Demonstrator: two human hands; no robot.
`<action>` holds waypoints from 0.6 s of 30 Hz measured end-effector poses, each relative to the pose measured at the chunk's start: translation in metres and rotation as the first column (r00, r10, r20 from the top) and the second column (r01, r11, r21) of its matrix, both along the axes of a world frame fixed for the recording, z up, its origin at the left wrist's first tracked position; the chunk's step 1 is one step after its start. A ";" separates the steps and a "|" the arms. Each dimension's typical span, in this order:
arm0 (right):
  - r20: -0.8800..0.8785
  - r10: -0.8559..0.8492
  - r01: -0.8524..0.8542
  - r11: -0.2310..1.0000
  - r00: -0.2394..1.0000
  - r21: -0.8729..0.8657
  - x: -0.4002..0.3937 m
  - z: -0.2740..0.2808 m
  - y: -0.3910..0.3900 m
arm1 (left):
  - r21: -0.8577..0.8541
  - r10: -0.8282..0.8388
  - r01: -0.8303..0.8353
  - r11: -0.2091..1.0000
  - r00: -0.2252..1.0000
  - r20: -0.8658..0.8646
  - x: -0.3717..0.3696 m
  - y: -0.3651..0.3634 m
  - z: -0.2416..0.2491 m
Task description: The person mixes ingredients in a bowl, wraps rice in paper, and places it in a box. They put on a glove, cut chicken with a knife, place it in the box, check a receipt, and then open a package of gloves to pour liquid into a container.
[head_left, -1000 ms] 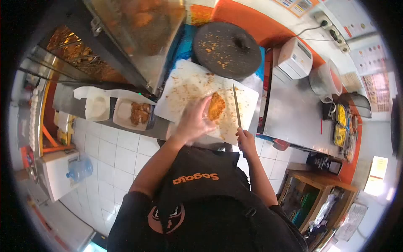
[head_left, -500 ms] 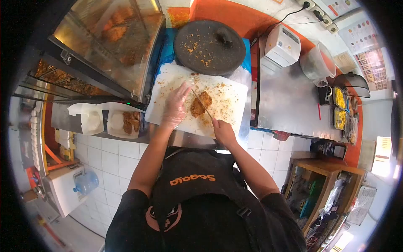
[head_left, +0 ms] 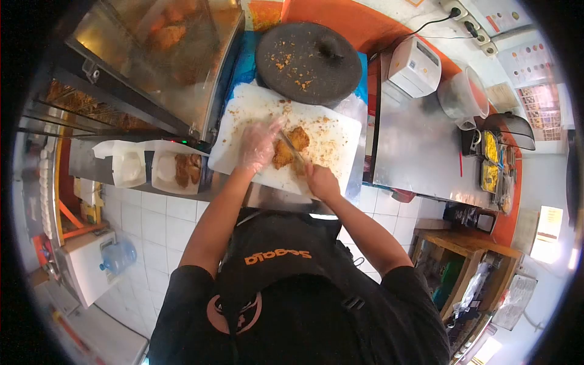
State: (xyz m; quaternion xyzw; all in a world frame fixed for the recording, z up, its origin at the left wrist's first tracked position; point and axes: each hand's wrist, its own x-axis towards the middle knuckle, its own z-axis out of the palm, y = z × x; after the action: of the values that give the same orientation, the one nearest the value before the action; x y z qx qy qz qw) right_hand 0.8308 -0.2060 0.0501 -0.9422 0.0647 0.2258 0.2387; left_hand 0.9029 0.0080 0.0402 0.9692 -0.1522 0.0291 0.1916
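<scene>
Knife (head_left: pixel 291 145) lay across fried piece (head_left: pixel 282 156) on board (head_left: pixel 336 140).
Your right hand (head_left: pixel 322 182) gripped the handle; your gloved left hand (head_left: pixel 258 146) was open near the tip (head_left: pixel 281 134).

Knife (head_left: pixel 292 147) blurred; glass cabinet (head_left: pixel 164 58) cut off.

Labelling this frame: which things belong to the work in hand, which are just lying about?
In the work:
left hand
right hand, on knife
fried piece
cutting board
probably the open box of fried pieces

Lying about:
dark round slab
white machine
clear tub
blue water jug
</scene>
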 end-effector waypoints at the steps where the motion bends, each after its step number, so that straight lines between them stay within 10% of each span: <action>1: -0.011 -0.001 0.002 1.000 1.000 0.015 -0.002 0.003 -0.002 | -0.020 -0.003 0.003 1.000 1.000 0.004 -0.002 0.000 0.003; 6: -0.049 -0.036 0.041 0.994 0.998 0.098 -0.017 0.041 0.001 | -0.246 -0.063 0.148 0.958 0.944 0.324 -0.010 0.005 0.023; 18: -0.067 -0.022 0.020 1.000 0.998 -0.021 -0.021 0.000 0.024 | -0.176 0.041 -0.016 0.984 0.989 0.140 -0.032 0.014 -0.029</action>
State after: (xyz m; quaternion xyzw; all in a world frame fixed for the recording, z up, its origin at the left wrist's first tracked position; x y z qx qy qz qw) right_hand 0.8094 -0.1818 0.0506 -0.9358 0.0849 0.2541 0.2292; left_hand 0.8712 0.0215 0.0116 0.9461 -0.1483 0.1146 0.2640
